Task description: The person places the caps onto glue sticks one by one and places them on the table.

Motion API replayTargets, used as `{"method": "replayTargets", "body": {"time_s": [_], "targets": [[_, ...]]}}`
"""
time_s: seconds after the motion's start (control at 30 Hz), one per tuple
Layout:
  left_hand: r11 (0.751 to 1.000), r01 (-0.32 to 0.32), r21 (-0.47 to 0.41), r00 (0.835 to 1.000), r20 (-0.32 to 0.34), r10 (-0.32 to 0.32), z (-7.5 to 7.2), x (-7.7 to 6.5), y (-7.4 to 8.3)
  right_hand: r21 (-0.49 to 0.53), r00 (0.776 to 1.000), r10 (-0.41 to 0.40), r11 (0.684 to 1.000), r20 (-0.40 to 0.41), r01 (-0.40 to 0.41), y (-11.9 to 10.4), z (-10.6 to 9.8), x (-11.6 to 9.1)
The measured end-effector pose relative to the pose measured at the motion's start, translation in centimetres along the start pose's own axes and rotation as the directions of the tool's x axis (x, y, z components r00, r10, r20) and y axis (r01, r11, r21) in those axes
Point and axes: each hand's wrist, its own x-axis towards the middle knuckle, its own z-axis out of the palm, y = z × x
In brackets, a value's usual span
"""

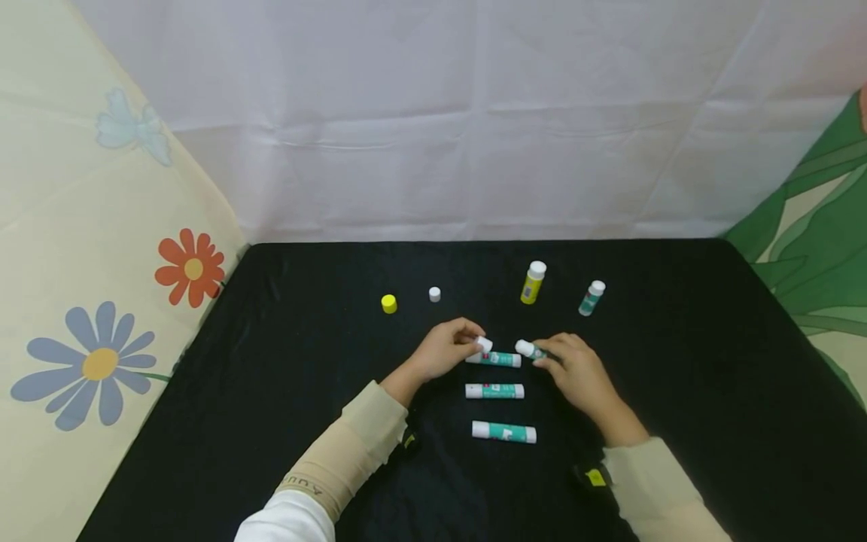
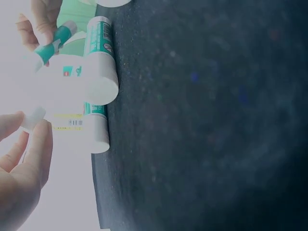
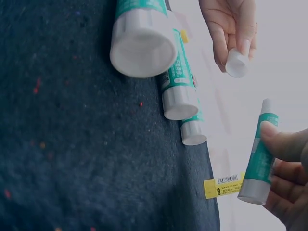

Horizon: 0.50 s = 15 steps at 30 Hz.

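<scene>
Between thumb and fingers my left hand pinches a white cap. My right hand grips a green-and-white glue stick, whose uncapped white end shows in the right wrist view. Cap and glue stick are apart, held a short way from each other. Just below the hands lies a capped glue stick, partly behind my left fingers. Nearer to me, a second glue stick and a third glue stick lie in the same column.
Farther back stand a yellow glue stick with a white top and a small green glue stick. A yellow cap and another white cap sit left of them on the black tablecloth. A white cloth hangs behind.
</scene>
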Motion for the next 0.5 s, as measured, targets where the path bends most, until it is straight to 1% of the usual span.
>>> {"method": "replayTargets", "body": {"time_s": [0.1, 0.17, 0.33, 0.4, 0.5], "targets": [[1.000, -0.010, -0.020, 1.000, 0.003, 0.010, -0.2, -0.6, 1.3, 0.002, 1.000, 0.017, 1.000, 0.024, -0.017, -0.2, 0.0, 0.1], [1.000, -0.027, -0.016, 1.000, -0.001, 0.027, -0.2, -1.0, 2.0, 0.000, 0.999, 0.026, 1.000, 0.038, -0.026, -0.3, 0.1, 0.1], [1.000, -0.021, -0.018, 1.000, -0.005, 0.021, 0.3, -0.3, 0.2, -0.002, 0.998, 0.030, 1.000, 0.053, -0.030, -0.4, 0.3, 0.0], [0.999, -0.008, -0.041, 1.000, -0.004, 0.008, 0.5, 0.1, -0.6, 0.000, 0.999, 0.021, 1.000, 0.048, -0.021, -0.4, 0.4, 0.0], [0.998, -0.007, -0.056, 1.000, -0.007, 0.007, 0.7, 0.3, -0.9, 0.002, 1.000, -0.007, 1.000, 0.025, 0.007, -0.4, 0.5, 0.0]]}}
